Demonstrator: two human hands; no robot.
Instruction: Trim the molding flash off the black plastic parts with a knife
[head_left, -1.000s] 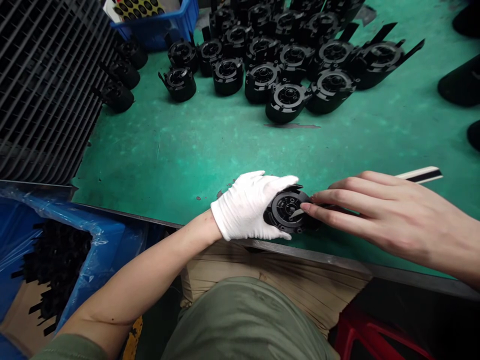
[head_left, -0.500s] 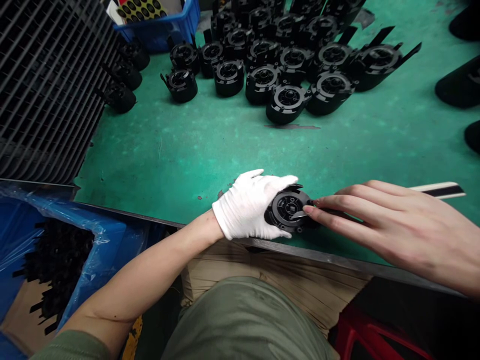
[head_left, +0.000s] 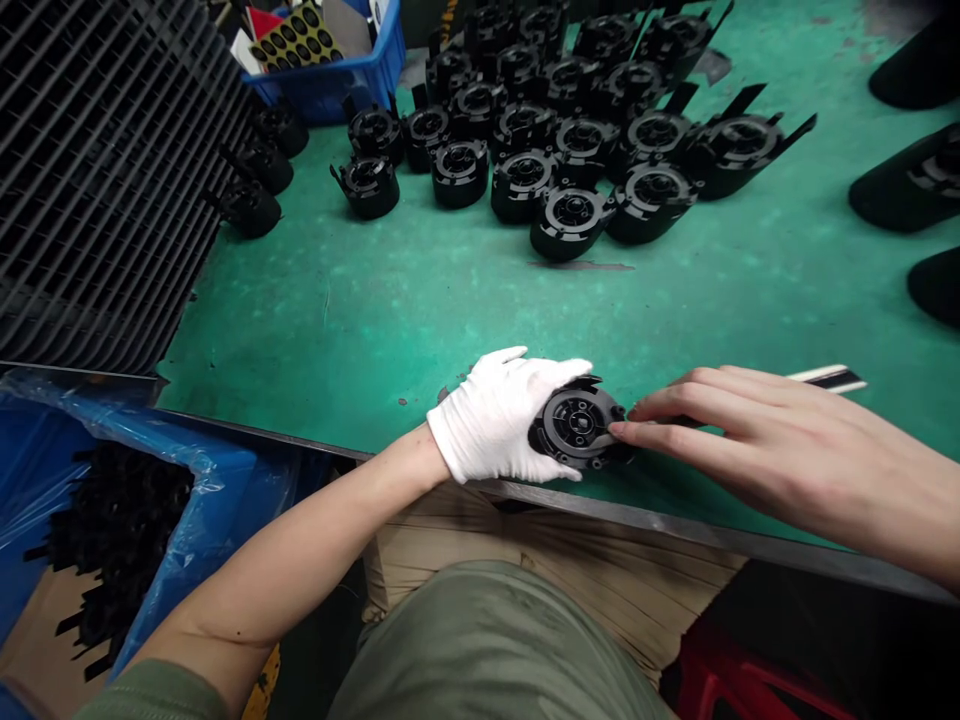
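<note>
My left hand, in a white glove, is wrapped around a round black plastic housing at the table's front edge. The ringed face of the housing points up, with a small hub in its middle. My bare right hand is closed in a pinch at the right rim of the housing. It grips a thin tool whose cream-and-black end sticks out behind the hand. The tool's tip is near the fingertips over the face, and its exact kind cannot be made out.
Several similar black housings stand at the back of the green table. Dark cylinders are at the right. A black rack and a blue bin are at the left. Below, a lined blue crate holds black parts.
My right fingertips and the tool have shifted slightly on the housing, and less of the silvery tip shows over its face. My left hand keeps its hold. The whole view has tilted a little.
</note>
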